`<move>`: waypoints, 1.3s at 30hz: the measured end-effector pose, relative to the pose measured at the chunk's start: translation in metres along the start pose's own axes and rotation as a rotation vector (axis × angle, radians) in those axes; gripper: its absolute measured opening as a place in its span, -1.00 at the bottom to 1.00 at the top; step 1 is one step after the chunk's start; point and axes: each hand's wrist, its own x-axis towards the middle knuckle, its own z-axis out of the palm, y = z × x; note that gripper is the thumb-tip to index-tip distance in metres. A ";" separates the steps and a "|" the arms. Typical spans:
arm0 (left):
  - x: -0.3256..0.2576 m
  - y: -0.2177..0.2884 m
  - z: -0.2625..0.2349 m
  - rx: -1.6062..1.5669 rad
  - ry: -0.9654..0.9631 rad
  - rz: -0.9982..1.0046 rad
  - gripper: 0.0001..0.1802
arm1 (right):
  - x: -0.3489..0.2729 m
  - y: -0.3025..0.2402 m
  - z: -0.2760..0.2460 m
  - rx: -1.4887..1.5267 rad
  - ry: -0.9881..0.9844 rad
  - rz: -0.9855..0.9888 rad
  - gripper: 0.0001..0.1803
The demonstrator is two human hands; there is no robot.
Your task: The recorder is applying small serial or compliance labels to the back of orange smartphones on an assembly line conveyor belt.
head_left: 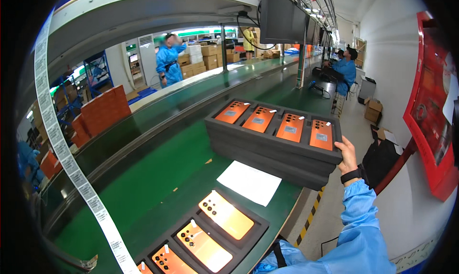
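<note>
Right hand (pixel 347 155) grips the right end of the black rectangular foam-tray stack (pixel 267 152). Left hand unseen, state indeterminable. Keep level.

A crinkled blue sleeve (pixel 358 209) adjoins a black wristband (pixel 351 176).

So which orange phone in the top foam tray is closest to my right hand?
The rightmost phone of four, at the end of the black tray your right hand holds; the other three sit farther left.
</note>
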 end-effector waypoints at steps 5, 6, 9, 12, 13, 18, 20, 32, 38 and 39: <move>0.015 -0.006 0.010 -0.124 -0.092 -0.062 -0.56 | -0.029 -0.040 0.037 -0.811 0.203 -0.849 -0.57; 0.019 -0.010 0.011 -0.088 -0.109 -0.045 -0.51 | -0.047 -0.057 0.061 -0.783 0.093 -0.943 -0.63; 0.024 -0.011 0.010 -0.134 -0.135 -0.057 -0.50 | -0.118 -0.093 0.141 -0.607 -0.577 -0.986 -0.83; 0.028 -0.012 0.024 -0.143 -0.104 -0.014 -0.56 | -0.175 -0.106 0.185 -0.418 -1.152 -1.272 -0.84; 0.031 -0.011 0.027 -0.144 -0.123 -0.029 -0.59 | -0.190 -0.116 0.187 -0.305 -1.239 -1.257 -0.82; 0.018 0.001 0.041 -0.039 -0.091 -0.084 -0.67 | -0.235 -0.103 0.233 0.369 -0.872 -1.560 -0.85; 0.007 0.003 0.040 -0.010 -0.054 -0.106 -0.67 | -0.240 -0.108 0.227 0.288 -0.824 -1.570 -0.88; 0.038 0.003 0.055 0.000 -0.272 -0.050 -0.69 | -0.264 -0.012 0.253 -0.080 -1.412 -0.700 -0.66; 0.026 -0.002 0.059 0.091 -0.199 -0.027 -0.77 | -0.299 0.028 0.264 -0.076 -1.405 -0.640 -0.61; 0.024 -0.004 0.058 0.134 -0.186 -0.022 -0.76 | -0.302 0.028 0.264 -0.036 -1.402 -0.612 -0.65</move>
